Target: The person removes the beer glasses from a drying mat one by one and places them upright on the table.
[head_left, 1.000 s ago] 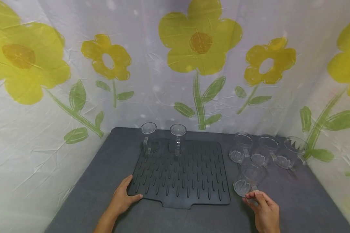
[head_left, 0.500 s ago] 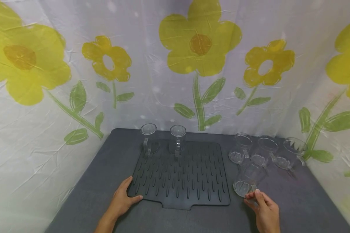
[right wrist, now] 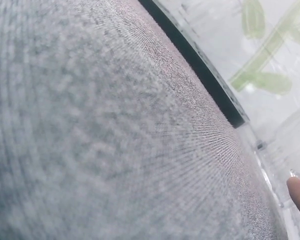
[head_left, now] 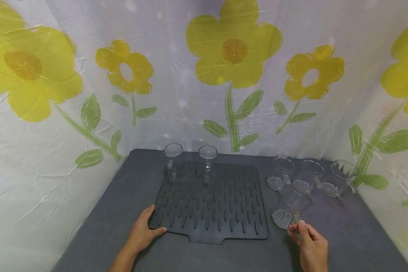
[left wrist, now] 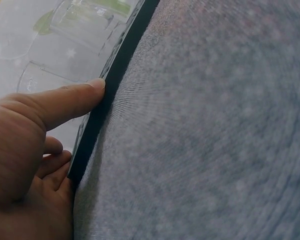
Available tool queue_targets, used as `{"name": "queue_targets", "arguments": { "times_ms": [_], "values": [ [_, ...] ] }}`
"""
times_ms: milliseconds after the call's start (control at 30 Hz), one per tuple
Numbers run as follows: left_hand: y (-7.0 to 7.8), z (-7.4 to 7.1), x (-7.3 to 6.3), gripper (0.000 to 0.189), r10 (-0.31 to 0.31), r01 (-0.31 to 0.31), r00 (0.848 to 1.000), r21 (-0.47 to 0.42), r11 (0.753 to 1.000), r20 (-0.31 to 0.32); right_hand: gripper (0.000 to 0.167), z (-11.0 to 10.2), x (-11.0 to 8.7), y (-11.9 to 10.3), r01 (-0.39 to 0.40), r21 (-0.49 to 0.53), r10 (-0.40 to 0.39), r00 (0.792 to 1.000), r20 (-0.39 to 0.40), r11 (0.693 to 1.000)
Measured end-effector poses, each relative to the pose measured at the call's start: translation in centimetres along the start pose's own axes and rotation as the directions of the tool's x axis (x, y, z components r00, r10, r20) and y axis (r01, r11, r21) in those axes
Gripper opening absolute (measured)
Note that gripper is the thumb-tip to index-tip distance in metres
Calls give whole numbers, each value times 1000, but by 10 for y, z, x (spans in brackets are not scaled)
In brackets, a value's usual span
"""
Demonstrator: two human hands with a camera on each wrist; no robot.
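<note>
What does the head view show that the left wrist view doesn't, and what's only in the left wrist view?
Only the head view shows the right hand pinching the handle of the nearest clear mug, with three more mugs behind it.

Only the left wrist view shows the mat edge-on, as a narrow dark band, and fingertips tucked below the thumb.

Both show the left hand at the mat's corner, two mugs beyond, and the patterned curtain.
</note>
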State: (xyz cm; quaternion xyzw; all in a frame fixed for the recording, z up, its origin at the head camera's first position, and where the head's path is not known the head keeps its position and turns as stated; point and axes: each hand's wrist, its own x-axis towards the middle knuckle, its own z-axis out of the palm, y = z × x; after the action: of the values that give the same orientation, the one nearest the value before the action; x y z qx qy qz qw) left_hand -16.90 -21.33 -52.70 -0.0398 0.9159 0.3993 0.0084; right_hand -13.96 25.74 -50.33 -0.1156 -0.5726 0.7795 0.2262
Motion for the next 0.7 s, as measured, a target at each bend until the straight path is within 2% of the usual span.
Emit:
{"name": "queue_targets", "arguments": {
  "times_ms": [200, 333, 433, 567, 700],
  "values": [
    [2, -2, -1, 101, -16, 16, 1000, -11, 1000, 5, 41, 1, 0, -6, -47, -30, 46, 998, -32, 998],
    [4, -3, -2, 102, -8, 8, 1000, -8, 1000, 7, 39, -4, 0, -10, -48, -81, 38, 992, -123, 996],
    [3, -2, -2, 101, -1, 1, 1000, -8, 1000, 9, 38, -6, -1, -19, -33, -155, -2, 976, -219, 987],
    [3, -1, -2, 102, -7, 7, 1000, -11, 1000, 12, 35, 1, -9, -42, 44, -165, -96, 942, -320, 985],
    [2, -1, -2, 102, -15, 15, 1000, -17, 1000, 9, 30, 14, -19, -66, 176, -76, -192, 921, -339, 981]
  ]
}}
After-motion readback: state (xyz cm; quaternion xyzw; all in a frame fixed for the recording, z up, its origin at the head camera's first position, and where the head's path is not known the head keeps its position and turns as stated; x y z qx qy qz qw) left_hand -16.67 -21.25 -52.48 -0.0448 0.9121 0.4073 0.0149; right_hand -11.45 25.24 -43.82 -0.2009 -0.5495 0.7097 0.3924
